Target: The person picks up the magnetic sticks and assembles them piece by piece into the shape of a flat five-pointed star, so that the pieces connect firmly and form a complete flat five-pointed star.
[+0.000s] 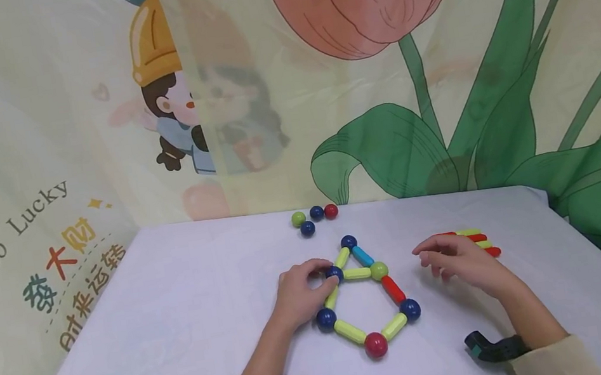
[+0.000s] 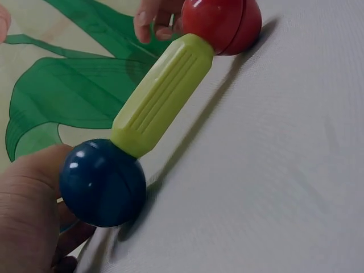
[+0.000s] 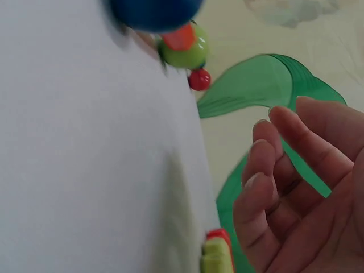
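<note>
On the white table lies a joined figure of balls and rods, a triangle on top of a five-sided ring. My left hand [image 1: 307, 295] pinches the blue ball [image 1: 334, 274] at its left shoulder between thumb and fingers. A green ball [image 1: 379, 270] sits across from it, with a red rod [image 1: 393, 290] running down to another blue ball [image 1: 410, 310]. The red ball [image 1: 376, 344] forms the near corner, and a yellow-green rod [image 2: 162, 96] leads from it to a blue ball [image 2: 102, 183]. Loosely bent and holding nothing, my right hand [image 1: 464, 264] hovers right of the figure.
Several loose red and yellow-green rods [image 1: 493, 252] lie partly behind the right hand. At the back of the table are loose balls: a green one [image 1: 298, 218], a red one [image 1: 331, 211] and two blue ones [image 1: 308, 228]. A printed cloth [image 1: 254, 187] hangs behind the table.
</note>
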The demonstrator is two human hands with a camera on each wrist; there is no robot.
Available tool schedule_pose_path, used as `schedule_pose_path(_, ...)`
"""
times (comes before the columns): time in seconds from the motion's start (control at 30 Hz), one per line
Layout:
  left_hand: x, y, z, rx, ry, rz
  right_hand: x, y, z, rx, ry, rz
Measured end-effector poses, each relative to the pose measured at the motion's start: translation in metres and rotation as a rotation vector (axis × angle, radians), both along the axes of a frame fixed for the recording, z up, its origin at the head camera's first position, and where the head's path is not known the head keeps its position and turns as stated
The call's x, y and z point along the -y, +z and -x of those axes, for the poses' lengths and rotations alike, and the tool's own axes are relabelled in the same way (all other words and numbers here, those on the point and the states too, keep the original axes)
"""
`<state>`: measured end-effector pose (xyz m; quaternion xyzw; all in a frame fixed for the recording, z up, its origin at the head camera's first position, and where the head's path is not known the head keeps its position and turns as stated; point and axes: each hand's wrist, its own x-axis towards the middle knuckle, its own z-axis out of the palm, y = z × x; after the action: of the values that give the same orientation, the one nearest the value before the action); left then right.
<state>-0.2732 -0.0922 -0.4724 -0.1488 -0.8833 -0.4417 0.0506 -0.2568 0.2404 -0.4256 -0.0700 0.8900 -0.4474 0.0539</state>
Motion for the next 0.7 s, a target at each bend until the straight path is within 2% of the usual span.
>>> schedule_pose_path(0.27, -0.001, 0.001, 0.000, 0.016, -0.018, 0.004, -0.034, 0.016, -0.006, -0.052, -0.029, -0.165)
schedule_pose_path(0.4, -0.002, 0.000, 0.001, 0.020, -0.006, -0.009, -0.049, 0.020, -0.007, -0.056, -0.062, -0.259)
schedule_pose_path(0.57, -0.001, -0.002, 0.002, 0.018, 0.023, -0.068, -0.059, 0.022, -0.009, -0.031, -0.109, -0.383)
schedule_pose_path(0.7, -0.001, -0.003, 0.003, 0.016, 0.037, -0.093, -0.060, 0.019, -0.007, 0.023, -0.125, -0.436)
